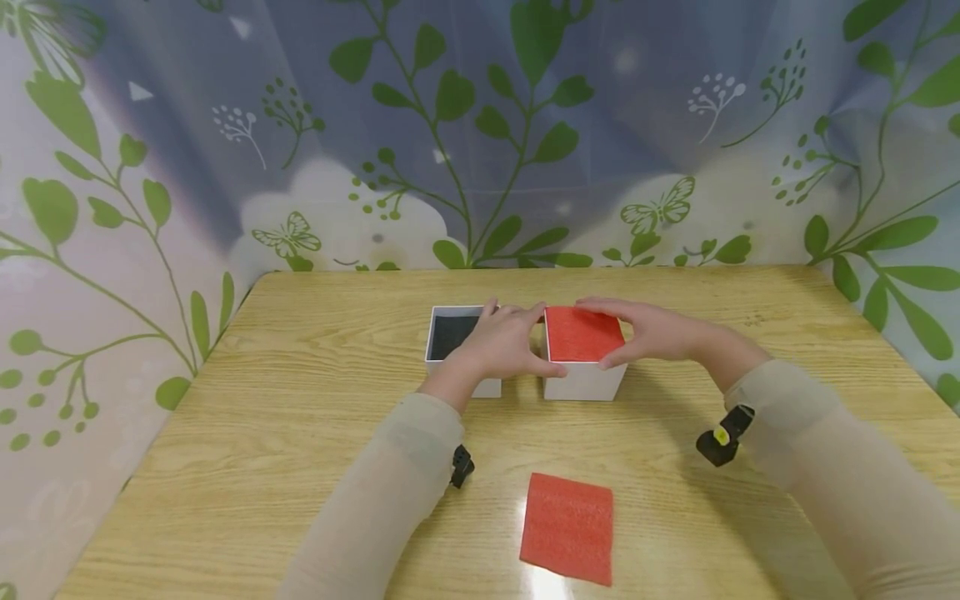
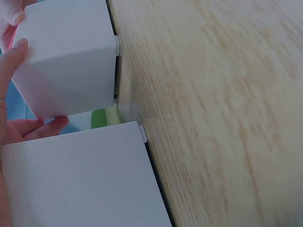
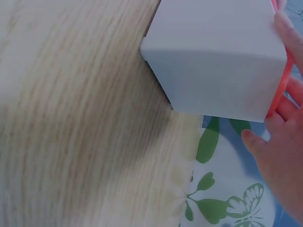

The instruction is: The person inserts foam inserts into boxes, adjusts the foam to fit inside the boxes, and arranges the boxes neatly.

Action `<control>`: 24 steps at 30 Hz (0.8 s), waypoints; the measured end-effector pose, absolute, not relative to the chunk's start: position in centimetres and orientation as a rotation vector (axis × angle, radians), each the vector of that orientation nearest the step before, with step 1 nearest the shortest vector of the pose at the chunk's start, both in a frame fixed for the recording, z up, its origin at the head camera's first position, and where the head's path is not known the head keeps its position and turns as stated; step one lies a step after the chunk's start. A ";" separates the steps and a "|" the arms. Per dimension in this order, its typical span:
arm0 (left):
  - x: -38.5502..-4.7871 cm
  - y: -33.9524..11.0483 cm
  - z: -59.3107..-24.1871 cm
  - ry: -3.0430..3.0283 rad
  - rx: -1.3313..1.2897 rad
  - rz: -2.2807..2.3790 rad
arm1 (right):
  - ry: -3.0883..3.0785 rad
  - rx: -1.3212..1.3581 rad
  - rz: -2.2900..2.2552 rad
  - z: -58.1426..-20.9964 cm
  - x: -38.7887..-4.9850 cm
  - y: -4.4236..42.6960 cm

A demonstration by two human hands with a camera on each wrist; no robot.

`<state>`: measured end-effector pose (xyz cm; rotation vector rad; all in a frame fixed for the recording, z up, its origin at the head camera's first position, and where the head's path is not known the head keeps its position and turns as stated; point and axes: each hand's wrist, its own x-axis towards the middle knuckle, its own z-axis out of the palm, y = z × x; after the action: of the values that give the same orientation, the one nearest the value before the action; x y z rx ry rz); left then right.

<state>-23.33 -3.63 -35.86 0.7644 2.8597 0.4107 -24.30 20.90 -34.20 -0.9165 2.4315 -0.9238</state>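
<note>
In the head view, a white box (image 1: 582, 381) stands on the table with a red square sheet (image 1: 581, 335) over its top. My left hand (image 1: 504, 340) holds the box's left side, thumb at the front and fingers toward the back. From the right, my right hand (image 1: 660, 329) reaches over the top, its fairly straight fingers resting on the red sheet and its thumb at the front right corner. In the right wrist view, red sheet (image 3: 282, 87) shows along the box's upper edge under the fingers. A second white box (image 2: 80, 179) sits beside it, lined in black.
Near the table's front lies another red square sheet (image 1: 567, 529), flat. Black lining (image 1: 452, 335) shows inside the left box, partly hidden by my left hand. A leaf-patterned curtain (image 1: 480, 133) hangs behind the wooden table (image 1: 300, 417).
</note>
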 end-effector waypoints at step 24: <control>-23.2 -3.7 -35.6 2.853 0.767 0.407 | 2.572 -0.839 -0.997 -35.7 -23.4 20.7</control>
<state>-23.23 -3.67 -35.60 0.7672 2.8528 0.4074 -23.44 20.72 -35.65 -0.8388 2.5715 -0.9969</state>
